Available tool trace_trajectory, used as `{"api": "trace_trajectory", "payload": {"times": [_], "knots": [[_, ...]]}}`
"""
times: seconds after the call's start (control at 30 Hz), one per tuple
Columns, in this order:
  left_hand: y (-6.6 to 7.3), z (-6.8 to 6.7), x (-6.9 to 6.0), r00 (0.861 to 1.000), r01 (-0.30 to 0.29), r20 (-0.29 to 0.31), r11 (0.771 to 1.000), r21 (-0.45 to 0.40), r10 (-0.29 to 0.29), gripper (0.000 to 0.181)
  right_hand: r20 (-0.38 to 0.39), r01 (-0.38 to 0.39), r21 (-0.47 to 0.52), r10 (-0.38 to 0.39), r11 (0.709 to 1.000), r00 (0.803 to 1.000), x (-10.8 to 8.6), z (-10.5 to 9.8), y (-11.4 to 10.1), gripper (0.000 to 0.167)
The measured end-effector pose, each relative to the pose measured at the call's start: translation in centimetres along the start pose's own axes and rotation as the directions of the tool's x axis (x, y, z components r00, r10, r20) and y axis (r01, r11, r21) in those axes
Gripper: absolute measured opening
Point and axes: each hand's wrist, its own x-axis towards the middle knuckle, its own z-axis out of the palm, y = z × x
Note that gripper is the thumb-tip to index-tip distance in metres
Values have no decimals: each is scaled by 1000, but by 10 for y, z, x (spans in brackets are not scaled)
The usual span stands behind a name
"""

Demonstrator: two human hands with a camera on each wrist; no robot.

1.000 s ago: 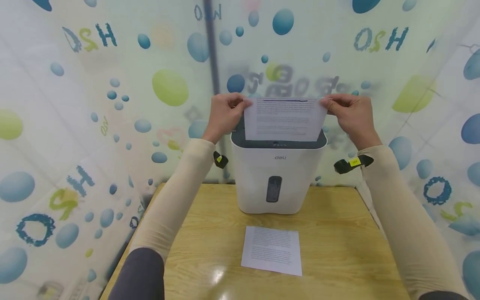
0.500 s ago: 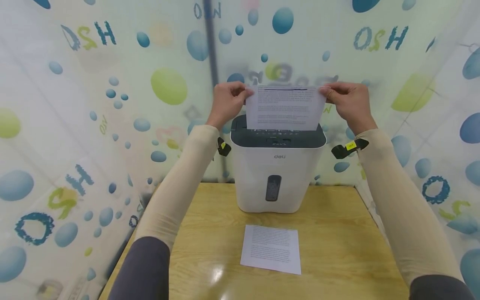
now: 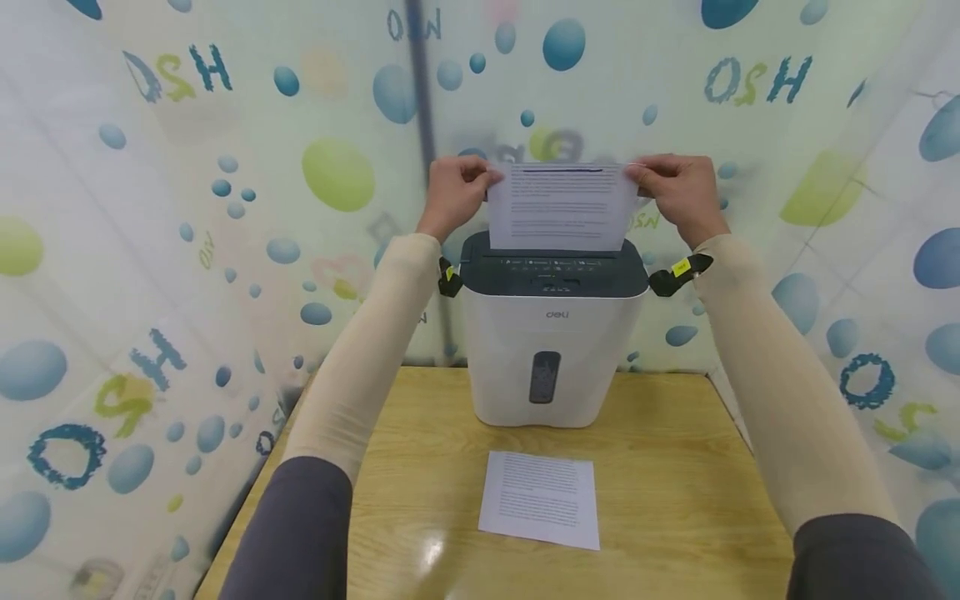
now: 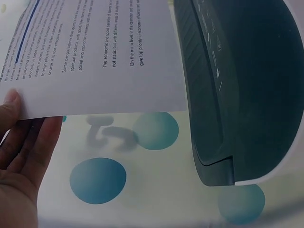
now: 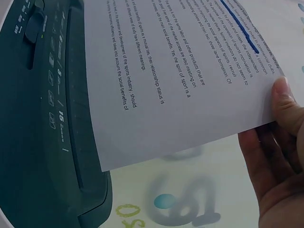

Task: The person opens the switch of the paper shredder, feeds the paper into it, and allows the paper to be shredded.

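A printed sheet of paper [image 3: 561, 212] with a dark blue line near its top edge hangs upright at the top of a white paper shredder [image 3: 517, 350]. My left hand [image 3: 453, 196] pinches its upper left corner between thumb and fingers. The upper right corner is pinched by my right hand [image 3: 681, 196]. Both wrist views show the sheet's lower edge beside the shredder's dark top [image 4: 251, 95]. Whether that edge sits in the slot, I cannot tell. A second printed sheet [image 3: 538, 502] lies flat on the table in front of the shredder.
The shredder stands near the back of a wooden table [image 3: 420, 467]. Behind it and on both sides hangs a patterned curtain [image 3: 337, 175] with blue and green dots.
Both hands have risen with the pinched sheet, uncovering more of the shredder's dark top. The right hand has also shifted left. The sheet on the table has stayed put.
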Motion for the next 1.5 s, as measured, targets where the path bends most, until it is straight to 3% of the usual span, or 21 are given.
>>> {"api": "trace_trajectory", "payload": {"times": [0.43, 0.63, 0.9, 1.5], "knots": [[-15, 7, 15, 999, 33, 14, 999, 26, -33, 17, 8, 25, 55, -26, 998, 1000, 19, 7, 21, 26], [-18, 10, 18, 999, 30, 21, 997, 67, -32, 17, 5, -1, 32, 1, 999, 1000, 25, 8, 27, 29], [-21, 14, 19, 998, 43, 37, 993, 106, -47, 19, 17, -23, 25, 22, 999, 1000, 27, 8, 35, 34], [-32, 18, 13, 993, 82, 76, 993, 90, -89, 19, 52, -15, -55, 18, 998, 999, 27, 11, 49, 40]]}}
